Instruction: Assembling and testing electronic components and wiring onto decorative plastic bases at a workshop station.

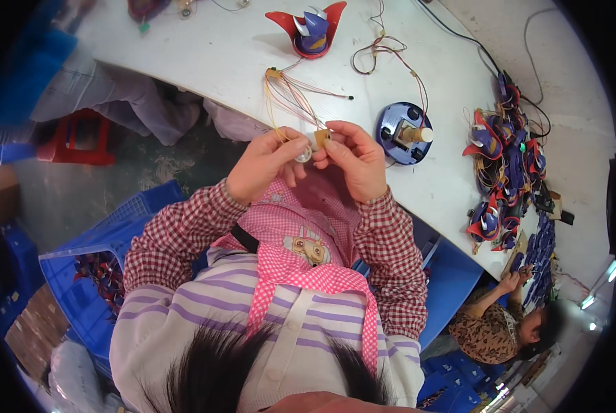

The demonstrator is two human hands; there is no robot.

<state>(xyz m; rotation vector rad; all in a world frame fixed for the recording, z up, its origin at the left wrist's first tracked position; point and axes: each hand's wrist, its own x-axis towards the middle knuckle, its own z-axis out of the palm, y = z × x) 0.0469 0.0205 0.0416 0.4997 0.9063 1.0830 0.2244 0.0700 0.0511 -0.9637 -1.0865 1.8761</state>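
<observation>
Close together at the table's near edge, both my hands are closed on small parts. My left hand (268, 164) pinches a small round, shiny clear-and-silver piece (304, 155) between thumb and fingers. Between the thumb and forefinger of my right hand (356, 162) is a small tan circuit board (322, 136). Thin red, white and yellow wires (295, 95) run from the board to another small tan piece (273, 72) lying on the table. To the right of my hands sits a blue round base (404, 134) with a pale cylindrical part on top and a cable attached.
A red-and-blue toy part (313, 33) stands farther back on the white table (205, 51). Similar wired parts are heaped at the right (507, 165). Blue crates (74, 275) stand at lower left, by a red stool (81, 141). A co-worker (490, 330) works at lower right.
</observation>
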